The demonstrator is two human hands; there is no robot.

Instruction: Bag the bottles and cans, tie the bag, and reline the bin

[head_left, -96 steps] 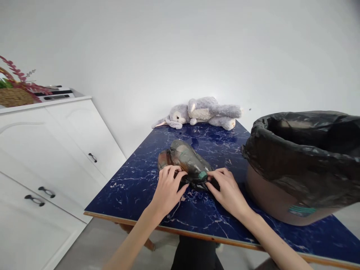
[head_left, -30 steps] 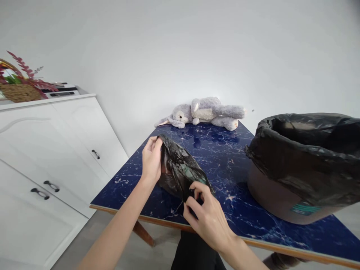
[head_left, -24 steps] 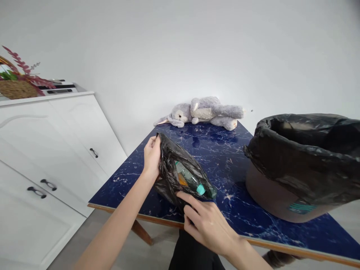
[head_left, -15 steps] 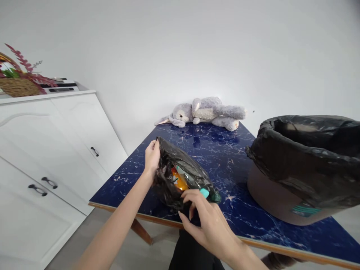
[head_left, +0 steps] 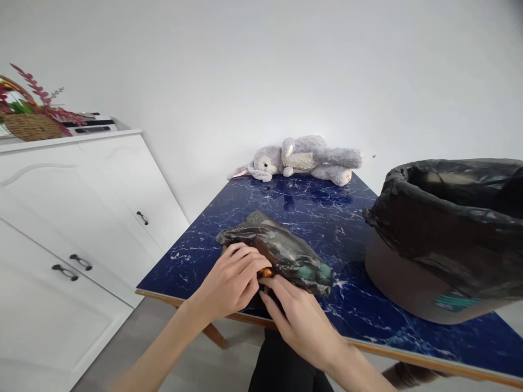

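Note:
A black plastic bag (head_left: 281, 247) lies on the blue marble-patterned table (head_left: 229, 204) near its front edge. Its film is folded over the things inside, and teal shapes show through at its right end. My left hand (head_left: 231, 277) is closed on the bag's near edge, fingers curled. Beside it, my right hand (head_left: 296, 313) pinches the same edge from the right, thumb and fingers close together. Between the two hands a small part of an orange item (head_left: 266, 272) peeks out of the bag. The fingertips are partly hidden.
A brown bin (head_left: 400, 288) lined with a black bag (head_left: 445, 234) stands at the table's right. A grey plush rabbit (head_left: 304, 158) lies along the back by the wall. White cabinets (head_left: 93, 201) with a flower basket (head_left: 32, 126) on top stand to the left.
My left hand has left the bag's far corner and come down toward my right hand. The bag's opening has folded over, covering most of the orange item and the turquoise piece.

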